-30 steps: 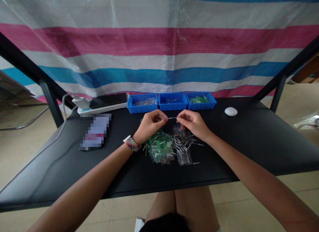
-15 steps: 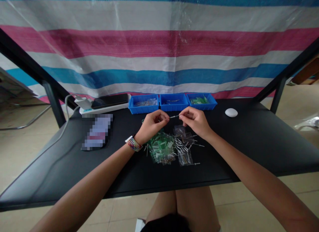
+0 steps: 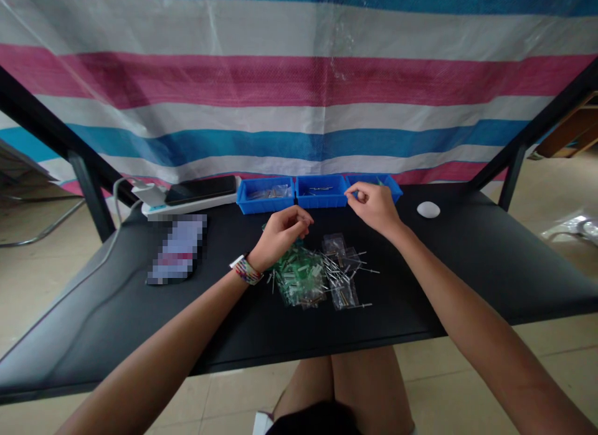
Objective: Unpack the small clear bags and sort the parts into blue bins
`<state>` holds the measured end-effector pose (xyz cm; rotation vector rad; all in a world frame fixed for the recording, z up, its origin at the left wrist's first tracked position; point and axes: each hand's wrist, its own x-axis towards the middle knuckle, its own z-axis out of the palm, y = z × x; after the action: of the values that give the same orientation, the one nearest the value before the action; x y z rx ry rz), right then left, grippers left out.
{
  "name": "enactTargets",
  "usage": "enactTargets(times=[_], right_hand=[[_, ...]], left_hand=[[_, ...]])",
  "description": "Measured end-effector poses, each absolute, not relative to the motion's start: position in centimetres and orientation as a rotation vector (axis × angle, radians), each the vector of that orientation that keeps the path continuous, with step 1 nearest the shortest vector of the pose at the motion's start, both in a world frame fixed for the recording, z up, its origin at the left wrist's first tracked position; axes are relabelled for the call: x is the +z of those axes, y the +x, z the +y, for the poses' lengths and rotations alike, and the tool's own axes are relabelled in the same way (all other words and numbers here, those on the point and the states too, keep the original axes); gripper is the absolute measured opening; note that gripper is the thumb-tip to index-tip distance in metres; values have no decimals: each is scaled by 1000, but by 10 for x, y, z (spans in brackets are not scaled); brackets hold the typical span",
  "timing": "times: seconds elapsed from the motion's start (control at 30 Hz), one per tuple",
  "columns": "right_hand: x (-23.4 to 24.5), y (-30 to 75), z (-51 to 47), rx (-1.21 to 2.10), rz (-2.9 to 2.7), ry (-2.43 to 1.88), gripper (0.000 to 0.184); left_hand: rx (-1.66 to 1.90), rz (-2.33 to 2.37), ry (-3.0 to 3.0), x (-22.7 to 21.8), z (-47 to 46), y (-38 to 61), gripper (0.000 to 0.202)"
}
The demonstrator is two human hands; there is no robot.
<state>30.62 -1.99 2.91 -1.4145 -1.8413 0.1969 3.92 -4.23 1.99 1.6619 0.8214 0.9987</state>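
My left hand is closed in a pinch above the back of a pile of green and clear plastic pieces. Whatever its fingertips hold is too small to make out. My right hand is pinched too, its fingertips at the front edge between the middle blue bin and the right blue bin, which it partly covers. I cannot tell what is in it. A few thin metal pins lie in the middle bin. Beside the green pile are silver blind rivets and small clear bags.
A third blue bin with clear bags stands at the left. Farther left are a white power strip with a dark phone on it, a cable, and a blurred-out object. A white mouse sits at the right.
A rivet stretched between both hands' fingertips is no longer seen there. My right hand has moved away from the left, up and right to the bins. The left has barely moved.
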Motion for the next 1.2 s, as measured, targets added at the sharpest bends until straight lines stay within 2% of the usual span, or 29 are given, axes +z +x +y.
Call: enactTargets(times=[0.17, 0.23, 0.3, 0.53, 0.6, 0.7, 0.83, 0.93, 1.1, 1.2], right_hand=[[45, 341, -36, 1120, -2357, -1439, 19], [46, 348, -38, 1342, -2404, -1505, 22], [43, 348, -39, 1419, -2409, -1527, 22], [31, 347, -37, 1294, -2481, -1493, 2], [29, 352, -34, 1209, -2443, -1565, 4], [27, 357, -29, 910, -2330, -1647, 8], [27, 345, -28, 491, -2174, -1512, 6], [28, 328, -34, 433, -2111, -1334, 7], [26, 299, -48, 338, -2110, -1206, 11], [24, 288, -55, 339, -2141, -1140, 11]], left_hand=[[985, 832, 1664, 20, -42, 39, 14], [984, 836, 1669, 20, -42, 39, 14], [984, 838, 1675, 20, -41, 38, 14], [979, 842, 1689, 19, -41, 38, 14], [977, 844, 1694, 19, -41, 38, 14], [971, 834, 1705, 19, -41, 39, 14], [971, 821, 1716, 18, -41, 38, 15], [962, 857, 1711, 18, -41, 37, 18], [980, 951, 1673, 16, -41, 39, 36], [966, 968, 1665, 16, -41, 39, 38]])
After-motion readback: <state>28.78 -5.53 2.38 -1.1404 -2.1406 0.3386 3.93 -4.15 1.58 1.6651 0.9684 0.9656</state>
